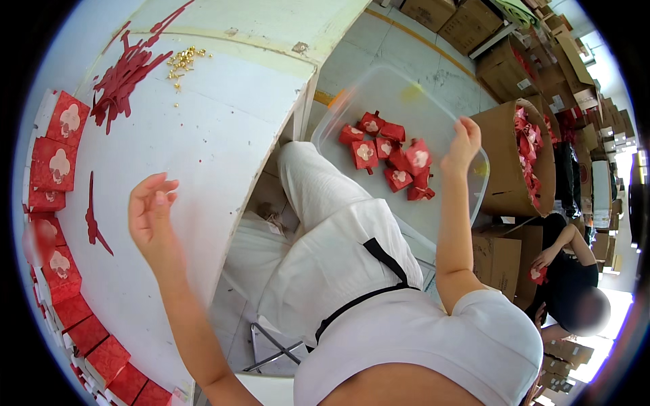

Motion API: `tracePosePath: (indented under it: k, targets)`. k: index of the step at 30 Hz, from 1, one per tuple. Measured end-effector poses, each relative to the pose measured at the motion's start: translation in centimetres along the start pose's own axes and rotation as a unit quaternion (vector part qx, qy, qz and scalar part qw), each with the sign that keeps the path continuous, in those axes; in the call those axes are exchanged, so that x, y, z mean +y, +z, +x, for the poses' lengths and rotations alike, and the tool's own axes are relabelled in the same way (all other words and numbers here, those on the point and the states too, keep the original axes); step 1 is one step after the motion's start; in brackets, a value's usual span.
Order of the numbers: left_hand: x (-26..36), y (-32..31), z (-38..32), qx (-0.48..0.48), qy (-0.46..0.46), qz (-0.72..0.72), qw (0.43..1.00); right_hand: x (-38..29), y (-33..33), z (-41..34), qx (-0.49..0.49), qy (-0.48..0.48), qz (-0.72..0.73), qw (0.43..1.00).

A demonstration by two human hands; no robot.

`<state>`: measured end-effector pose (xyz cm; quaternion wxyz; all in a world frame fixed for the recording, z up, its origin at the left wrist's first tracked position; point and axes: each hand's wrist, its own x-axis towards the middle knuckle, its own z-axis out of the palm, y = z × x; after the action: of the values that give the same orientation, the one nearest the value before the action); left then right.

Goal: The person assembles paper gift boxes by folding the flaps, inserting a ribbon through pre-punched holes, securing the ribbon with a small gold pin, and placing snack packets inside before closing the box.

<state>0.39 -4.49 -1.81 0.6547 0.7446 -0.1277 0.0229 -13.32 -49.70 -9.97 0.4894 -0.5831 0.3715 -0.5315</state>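
My left hand [152,215] hovers over the white tabletop [167,132], fingers loosely curled and nothing visible in them. Near it on the table lies a dark red ribbon strip [91,221] with a knot. My right hand [463,144] is raised above the right side of a clear plastic tub [391,83], its fingers holding nothing that I can see. Just left of that hand is a blurred red box [418,156] with a pale flower-shaped patch, apart from the fingers. Several similar small red boxes [364,153] lie in a loose heap inside the tub.
A pile of dark red ribbon strips [122,76] and gold metal fasteners [183,61] lie at the table's far end. Red boxes [53,162] line its left edge. Cardboard cartons [502,157] stand right of the tub. Another person [571,274] holds a red box there.
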Motion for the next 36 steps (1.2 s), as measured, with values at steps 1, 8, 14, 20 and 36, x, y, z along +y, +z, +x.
tracePosePath:
  k: [1, 8, 14, 20, 36]
  targets:
    - [0.3, -0.6, -0.4, 0.012, 0.021, 0.010, 1.000, -0.3, 1.7, -1.3, -0.018, -0.003, 0.012, 1.000]
    - [3.1, -12.8, -5.7, 0.246, 0.184, 0.223, 0.925, -4.7, 12.3, -11.4, -0.240, 0.071, 0.111, 0.962]
    - [5.2, -21.8, -11.8, 0.489, 0.159, 0.479, 0.712, -13.6, 19.5, -21.5, -0.425, -0.512, 0.102, 0.740]
    - [4.8, -25.7, -15.9, 0.546, -0.047, 0.698, 0.460, -14.8, 21.7, -29.3, -0.637, -0.480, 0.181, 0.575]
    - [6.5, -25.2, -14.2, 0.494, -0.043, 0.650, 0.576, -14.3, 22.2, -29.0, -0.711, -0.362, 0.113, 0.592]
